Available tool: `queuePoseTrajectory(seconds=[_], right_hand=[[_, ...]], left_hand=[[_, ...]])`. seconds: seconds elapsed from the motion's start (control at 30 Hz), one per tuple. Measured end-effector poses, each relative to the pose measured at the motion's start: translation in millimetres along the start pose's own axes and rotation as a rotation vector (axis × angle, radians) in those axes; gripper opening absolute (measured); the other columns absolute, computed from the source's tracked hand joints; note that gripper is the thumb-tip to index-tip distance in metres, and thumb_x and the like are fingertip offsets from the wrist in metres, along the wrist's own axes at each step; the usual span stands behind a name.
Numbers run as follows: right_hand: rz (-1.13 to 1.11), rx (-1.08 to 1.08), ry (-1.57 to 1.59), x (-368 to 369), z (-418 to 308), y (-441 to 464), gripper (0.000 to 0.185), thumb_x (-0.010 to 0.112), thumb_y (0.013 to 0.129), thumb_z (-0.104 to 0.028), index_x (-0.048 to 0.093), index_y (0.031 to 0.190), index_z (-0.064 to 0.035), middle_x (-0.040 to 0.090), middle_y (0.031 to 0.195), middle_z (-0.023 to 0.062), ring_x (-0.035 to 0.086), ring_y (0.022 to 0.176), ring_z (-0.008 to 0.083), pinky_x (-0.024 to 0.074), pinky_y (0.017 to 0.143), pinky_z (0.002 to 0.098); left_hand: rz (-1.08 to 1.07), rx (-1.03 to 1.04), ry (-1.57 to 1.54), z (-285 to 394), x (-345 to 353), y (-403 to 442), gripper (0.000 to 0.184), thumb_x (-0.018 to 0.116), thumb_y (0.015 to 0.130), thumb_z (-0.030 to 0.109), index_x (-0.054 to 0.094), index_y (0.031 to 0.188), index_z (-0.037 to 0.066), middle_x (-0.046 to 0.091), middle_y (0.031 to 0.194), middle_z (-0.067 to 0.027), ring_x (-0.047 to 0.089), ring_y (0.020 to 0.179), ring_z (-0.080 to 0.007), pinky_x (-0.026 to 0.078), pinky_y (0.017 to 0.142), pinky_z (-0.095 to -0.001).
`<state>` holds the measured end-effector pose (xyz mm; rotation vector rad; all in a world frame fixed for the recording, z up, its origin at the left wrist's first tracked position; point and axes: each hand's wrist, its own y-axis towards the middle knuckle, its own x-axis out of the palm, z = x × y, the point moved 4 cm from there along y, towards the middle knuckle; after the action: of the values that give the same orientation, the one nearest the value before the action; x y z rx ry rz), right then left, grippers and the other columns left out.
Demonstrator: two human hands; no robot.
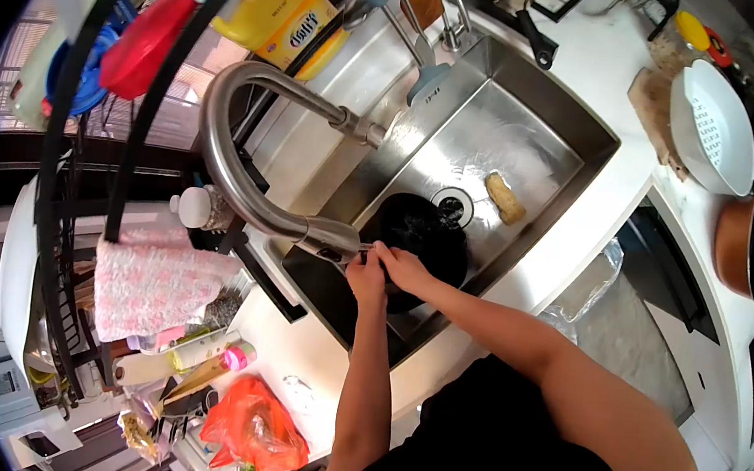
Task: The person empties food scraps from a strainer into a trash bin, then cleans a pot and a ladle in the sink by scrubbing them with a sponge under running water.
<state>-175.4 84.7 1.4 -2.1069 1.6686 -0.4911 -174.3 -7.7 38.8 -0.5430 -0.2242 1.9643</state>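
Observation:
My left hand (367, 279) and my right hand (398, 267) are close together just past the end of the silver faucet's spout (330, 237). The fingers of both are closed and meet at the tips; what they pinch, if anything, is too small to make out. Beneath them a round black pan (420, 231) lies in the steel sink (539, 142), its near part hidden by my hands and right forearm. Beside the pan is the drain (452, 205), and further right a tan sponge-like piece (505, 199) rests on the sink floor.
A yellow bottle (281, 17) and a blue-grey spatula (429, 82) are behind the sink. A pink towel (154, 288) hangs from a black rack at left. Near the counter's left side lies a red plastic bag (257, 428). A white colander (715, 126) and copper-coloured pot (745, 245) stand right.

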Motion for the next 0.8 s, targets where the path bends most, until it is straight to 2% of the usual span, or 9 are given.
queuePoseTrajectory(seconds=[0.07,0.2,0.33,0.43,0.5,0.53,0.67,0.7,0.8], right_hand=[[0.075,-0.068,0.012,-16,-5,-3,0.062,0.034,0.083,-0.055,0.058,0.095,0.0004,0.059,0.094,0.0202,0.054,0.092,0.0362,0.0418,0.078,0.0385],[0.213,-0.193,-0.304,-59,-23,3,0.037,0.064,0.072,-0.025,0.053,0.100,-0.0021,0.060,0.089,0.0176,0.058,0.088,0.0291,0.0458,0.075,0.0350],[0.393,-0.232,-0.163,-88,-76,57,0.063,0.062,0.070,-0.021,0.033,0.120,0.0052,0.047,0.112,0.0250,0.048,0.105,0.0346,0.0389,0.088,0.0358],[0.421,-0.259,-0.025,-88,-113,127,0.086,0.063,0.069,-0.021,0.010,0.130,0.0094,0.030,0.128,0.0293,0.038,0.115,0.0365,0.0335,0.095,0.0349],[0.513,-0.108,-0.071,-80,-140,139,0.088,0.063,0.069,-0.021,0.008,0.131,0.0084,0.028,0.130,0.0286,0.037,0.116,0.0363,0.0331,0.095,0.0353],[0.530,-0.079,-0.107,-84,-144,143,0.084,0.065,0.064,-0.021,0.018,0.128,0.0069,0.047,0.112,0.0269,0.042,0.111,0.0331,0.0376,0.090,0.0346],[0.174,-0.367,-0.374,-148,-92,152,0.057,0.062,0.065,-0.015,0.041,0.116,0.0020,0.051,0.111,0.0215,0.046,0.107,0.0325,0.0391,0.087,0.0349],[0.202,-0.304,-0.578,-168,-49,192,0.047,0.061,0.066,-0.013,0.049,0.109,0.0008,0.052,0.111,0.0199,0.049,0.104,0.0325,0.0396,0.085,0.0351],[0.431,-0.045,-0.129,-253,-76,168,0.034,0.058,0.066,-0.013,0.052,0.096,0.0035,0.053,0.101,0.0230,0.051,0.096,0.0353,0.0406,0.084,0.0376]], left_hand=[[-0.039,0.016,-0.011,12,7,-3,0.021,0.060,0.077,0.014,0.052,0.064,-0.001,0.048,0.055,-0.0016,0.043,0.051,-0.0097,0.033,0.047,-0.0267],[-0.072,0.028,-0.009,18,14,10,0.022,0.063,0.073,0.015,0.048,0.065,0.001,0.047,0.054,-0.0035,0.043,0.048,-0.0113,0.033,0.046,-0.0265],[-0.064,0.035,0.079,9,21,7,0.027,0.062,0.075,0.018,0.044,0.071,-0.001,0.044,0.054,-0.0072,0.045,0.049,-0.0139,0.035,0.049,-0.0310],[-0.142,-0.041,0.041,8,30,5,0.052,0.061,0.076,0.018,0.041,0.111,-0.015,0.039,0.054,-0.0049,0.041,0.049,-0.0127,0.035,0.048,-0.0284],[0.015,0.021,0.107,10,30,7,0.047,0.061,0.076,0.016,0.043,0.107,-0.014,0.039,0.055,-0.0036,0.038,0.048,-0.0117,0.033,0.047,-0.0277],[0.046,-0.061,0.067,18,32,-2,0.023,0.060,0.075,0.015,0.049,0.079,-0.004,0.039,0.054,-0.0019,0.036,0.047,-0.0108,0.031,0.045,-0.0281],[0.094,0.078,0.106,-9,30,29,0.026,0.058,0.075,0.016,0.042,0.058,0.004,0.037,0.051,0.0007,0.035,0.046,-0.0102,0.028,0.044,-0.0276],[0.020,-0.083,0.303,-17,27,34,0.052,0.057,0.078,0.032,0.048,0.114,-0.004,0.055,0.106,-0.0196,0.054,0.094,-0.0292,0.041,0.079,-0.0340],[-0.029,0.014,0.288,1,36,32,0.046,0.059,0.078,0.026,0.051,0.102,-0.012,0.058,0.097,-0.0200,0.055,0.088,-0.0272,0.041,0.077,-0.0320]])
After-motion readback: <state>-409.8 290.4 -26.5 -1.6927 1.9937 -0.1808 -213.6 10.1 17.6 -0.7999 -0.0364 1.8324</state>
